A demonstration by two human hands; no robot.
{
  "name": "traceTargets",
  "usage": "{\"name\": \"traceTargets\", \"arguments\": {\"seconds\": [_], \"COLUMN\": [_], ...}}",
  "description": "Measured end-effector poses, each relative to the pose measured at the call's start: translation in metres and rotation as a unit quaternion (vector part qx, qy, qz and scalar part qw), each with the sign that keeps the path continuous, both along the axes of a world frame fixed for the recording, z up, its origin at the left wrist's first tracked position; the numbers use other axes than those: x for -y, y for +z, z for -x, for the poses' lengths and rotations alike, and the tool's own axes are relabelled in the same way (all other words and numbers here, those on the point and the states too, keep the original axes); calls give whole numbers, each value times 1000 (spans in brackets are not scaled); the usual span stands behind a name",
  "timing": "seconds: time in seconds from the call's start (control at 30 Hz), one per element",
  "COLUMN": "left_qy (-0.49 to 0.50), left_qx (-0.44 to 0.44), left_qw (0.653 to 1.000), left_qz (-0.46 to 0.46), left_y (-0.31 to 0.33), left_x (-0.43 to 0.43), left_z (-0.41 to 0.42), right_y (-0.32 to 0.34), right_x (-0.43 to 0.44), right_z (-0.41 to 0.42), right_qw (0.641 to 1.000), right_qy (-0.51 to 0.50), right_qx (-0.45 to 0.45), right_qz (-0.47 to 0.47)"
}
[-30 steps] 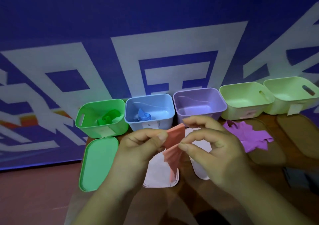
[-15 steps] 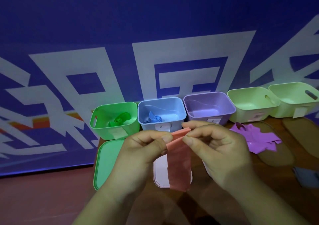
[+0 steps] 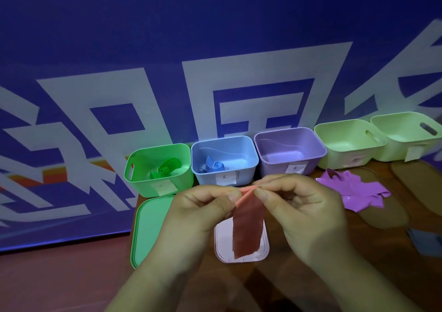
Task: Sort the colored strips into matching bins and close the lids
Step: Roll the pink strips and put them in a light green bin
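Note:
A pink strip [image 3: 247,228] hangs straight down in front of me. My left hand [image 3: 201,213] and my right hand [image 3: 303,211] both pinch its top edge between thumb and forefinger. Behind stand five open bins: a green bin [image 3: 143,185] holding a rolled green strip [image 3: 165,169], a blue bin [image 3: 248,168] with a rolled blue strip [image 3: 215,167], a purple bin [image 3: 315,153] with nothing in it, and two pale yellow-green bins [image 3: 339,158] [image 3: 392,149]. A heap of purple strips [image 3: 354,189] lies on the table right of my hands.
A green lid [image 3: 148,230] lies flat before the green bin. A pale pink lid [image 3: 222,244] lies under the hanging strip. Brown lids [image 3: 416,182] rest at the right, one under the purple heap. A blue wall with white shapes [image 3: 119,108] rises behind the bins.
The crumpled pink strip has been pulled out and now hangs flat and long. Both hands stay pinching its top. The camera has shifted slightly, so the bins sit further right.

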State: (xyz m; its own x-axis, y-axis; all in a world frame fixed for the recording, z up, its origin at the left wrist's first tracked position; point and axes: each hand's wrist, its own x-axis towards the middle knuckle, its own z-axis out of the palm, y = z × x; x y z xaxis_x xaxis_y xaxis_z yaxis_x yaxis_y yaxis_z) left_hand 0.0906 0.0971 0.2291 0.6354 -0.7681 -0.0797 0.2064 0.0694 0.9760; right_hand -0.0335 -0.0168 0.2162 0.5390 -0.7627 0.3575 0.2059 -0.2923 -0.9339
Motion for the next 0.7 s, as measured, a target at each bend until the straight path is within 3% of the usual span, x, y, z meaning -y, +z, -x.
{"name": "traceTargets", "arguments": {"seconds": [0.13, 0.23, 0.43, 0.7], "left_qy": [-14, -21, 25, 50], "left_qx": [5, -46, 99, 116], "left_qw": [1000, 998, 995, 992], "left_qz": [8, 28, 12, 4], "left_y": [2, 7, 12, 7], "left_x": [5, 9, 17, 28], "left_z": [3, 8, 9, 13], "right_y": [-1, 0, 1, 1], "right_x": [3, 6, 12, 19], "right_z": [-2, -3, -3, 2], "right_qw": [1000, 1000, 1000, 997], "right_qy": [-18, -28, -29, 1], "right_qx": [2, 6, -6, -30], "right_qz": [9, 7, -8, -72]}}
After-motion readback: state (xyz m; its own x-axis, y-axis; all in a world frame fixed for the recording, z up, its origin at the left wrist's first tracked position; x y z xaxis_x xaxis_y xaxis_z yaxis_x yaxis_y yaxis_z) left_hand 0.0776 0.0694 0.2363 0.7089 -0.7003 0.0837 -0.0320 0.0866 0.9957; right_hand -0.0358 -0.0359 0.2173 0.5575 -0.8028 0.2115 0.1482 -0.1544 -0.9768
